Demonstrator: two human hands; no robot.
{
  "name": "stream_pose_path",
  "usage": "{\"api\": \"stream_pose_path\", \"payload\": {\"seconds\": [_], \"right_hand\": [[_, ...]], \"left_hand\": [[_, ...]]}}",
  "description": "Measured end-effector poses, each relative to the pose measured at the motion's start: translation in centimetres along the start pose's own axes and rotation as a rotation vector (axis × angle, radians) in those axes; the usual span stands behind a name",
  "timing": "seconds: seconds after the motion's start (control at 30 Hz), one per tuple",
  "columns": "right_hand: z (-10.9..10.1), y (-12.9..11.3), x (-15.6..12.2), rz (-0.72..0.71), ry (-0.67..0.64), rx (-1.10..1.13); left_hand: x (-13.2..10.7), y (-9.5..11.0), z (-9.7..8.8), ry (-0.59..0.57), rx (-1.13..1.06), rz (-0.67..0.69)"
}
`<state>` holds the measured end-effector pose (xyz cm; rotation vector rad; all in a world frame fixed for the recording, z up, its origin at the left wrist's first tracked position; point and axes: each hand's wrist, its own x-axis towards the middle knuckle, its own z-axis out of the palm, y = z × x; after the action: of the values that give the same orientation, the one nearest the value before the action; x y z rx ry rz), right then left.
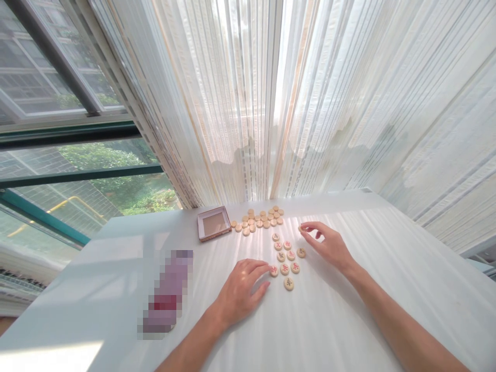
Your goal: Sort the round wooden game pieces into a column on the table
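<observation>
Between the thumb and fingertips of my right hand is a round wooden Chinese chess piece, raised near the upper right of a small cluster of pieces. My left hand rests on the table with its thumb and fingers apart. Its index fingertip is at the edge of a red-marked Chinese chess piece, and whether they touch I cannot tell. Several pieces with red or dark characters lie face up in short rows, among them a dark-marked piece closest to me and another dark-marked piece at the right.
Farther back lies a group of pale pieces, their faces seemingly unmarked. Left of them sits a shallow open box. A blurred purple object lies on the white table. Striped curtains hang along the far edge, beside a window.
</observation>
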<state>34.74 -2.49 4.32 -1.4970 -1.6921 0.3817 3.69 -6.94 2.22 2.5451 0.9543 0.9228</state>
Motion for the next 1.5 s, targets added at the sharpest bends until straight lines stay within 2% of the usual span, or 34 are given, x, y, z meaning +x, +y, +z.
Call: {"api": "stream_pose_path", "payload": {"seconds": [0.17, 0.27, 0.37, 0.47, 0.6, 0.7, 0.9, 1.03, 1.23, 1.5], "right_hand": [[0.3, -4.5, -1.6, -0.075, -0.179, 0.168], [1.2, -6.8, -2.9, -0.107, -0.313, 0.243], [2.4, -8.1, -4.4, -0.134, -0.395, 0.31], [3.5, -8.0, -5.8, -0.171, -0.375, 0.29], [4.2, -7.2, -7.1, -0.311, -0.362, 0.287], [4.3, -7.0, -7.5, -0.346, -0.356, 0.291], [4.5, -7.0, -7.9, -0.263, -0.354, 0.303], [4.5, -6.8, -8.1, -0.206, -0.362, 0.309], [4.8, -6.6, -8.1, -0.239, -0.318, 0.36], [4.9, -6.7, -8.0, -0.262, -0.3, 0.406]], "left_hand": [[0.0, 0.1, -0.2, 0.038, -0.046, -0.048], [-0.1, -0.1, -0.2, 0.119, -0.077, -0.038], [-0.1, -0.1, -0.1, 0.22, -0.095, -0.005], [0.1, 0.0, -0.2, 0.256, -0.106, 0.052], [0.2, 0.0, -0.3, 0.221, -0.139, 0.104], [0.2, 0.1, -0.2, 0.183, -0.177, 0.113], [0.1, 0.3, -0.2, 0.114, -0.103, 0.109], [0.2, 0.1, -0.1, 0.13, -0.038, 0.161], [0.0, -0.2, 0.1, 0.158, -0.005, 0.197], [0.0, -0.1, 0.6, 0.153, -0.097, 0.117]]}}
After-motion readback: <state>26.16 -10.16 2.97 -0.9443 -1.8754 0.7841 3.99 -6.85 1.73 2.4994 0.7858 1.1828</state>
